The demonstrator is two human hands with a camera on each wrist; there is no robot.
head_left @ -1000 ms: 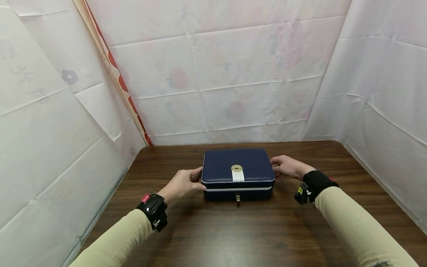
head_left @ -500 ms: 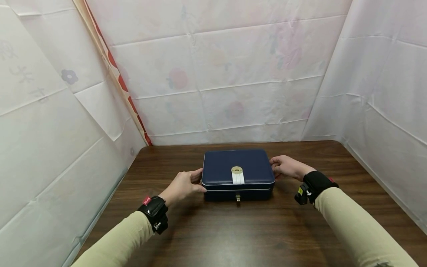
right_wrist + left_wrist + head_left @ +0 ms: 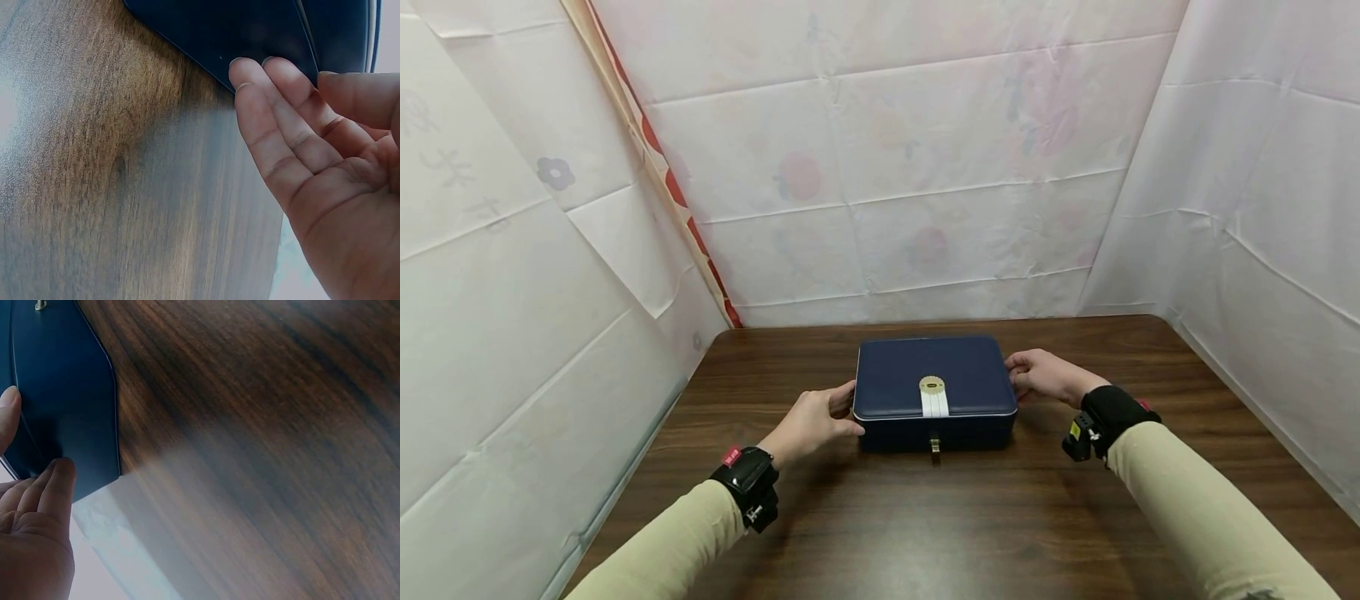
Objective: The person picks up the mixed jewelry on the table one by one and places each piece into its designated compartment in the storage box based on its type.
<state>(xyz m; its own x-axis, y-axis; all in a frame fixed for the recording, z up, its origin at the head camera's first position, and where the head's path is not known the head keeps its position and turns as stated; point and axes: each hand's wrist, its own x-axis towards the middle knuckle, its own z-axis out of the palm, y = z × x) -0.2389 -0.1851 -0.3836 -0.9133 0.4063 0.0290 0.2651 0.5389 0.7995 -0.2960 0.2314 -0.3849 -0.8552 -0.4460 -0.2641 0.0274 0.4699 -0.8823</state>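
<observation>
A navy box with white piping sits on the wooden table, its lid down level. A white strap with a round gold emblem marks the lid, and a small gold clasp is on the front face. My left hand is at the box's front left corner, thumb at the front edge and fingers straight along the left side. In the left wrist view, those fingertips touch the box. My right hand rests its loosely bent fingers against the right side, thumb near the lid seam.
The brown wooden table extends around the box. White printed sheeting hangs behind and at both sides, with a red-and-white strip at the back left corner.
The box's lid has come down at the front, and the pale gap above the clasp has closed. My left hand has sunk slightly with it; the right hand has stayed in place.
</observation>
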